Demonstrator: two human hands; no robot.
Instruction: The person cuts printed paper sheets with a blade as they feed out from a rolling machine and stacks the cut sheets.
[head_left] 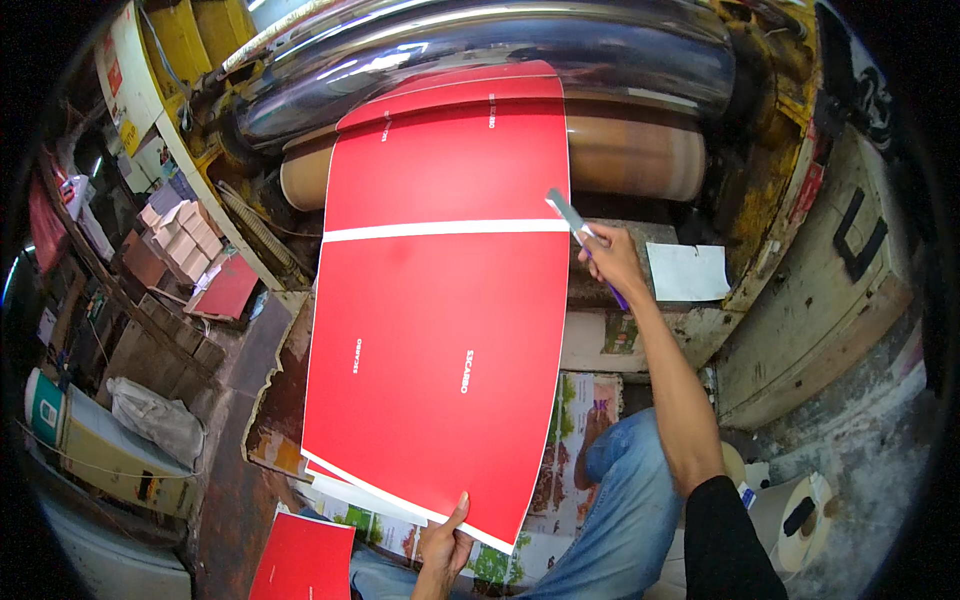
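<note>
A long red printed sheet with a white band across it hangs down toward me from the machine's rollers. My left hand pinches its lower white edge, thumb on top. In my right hand is a knife with a wide grey blade and a purple handle. The blade points up and left, over the sheet's right edge near the white band; whether it touches the sheet I cannot tell. Another red sheet lies at the lower left, below the held one.
Shiny metal rollers and a brown roller span the far side. To the right stand a grey cabinet and a white paper piece. Film rolls lie at the lower right. Pink stacked blocks are at the left.
</note>
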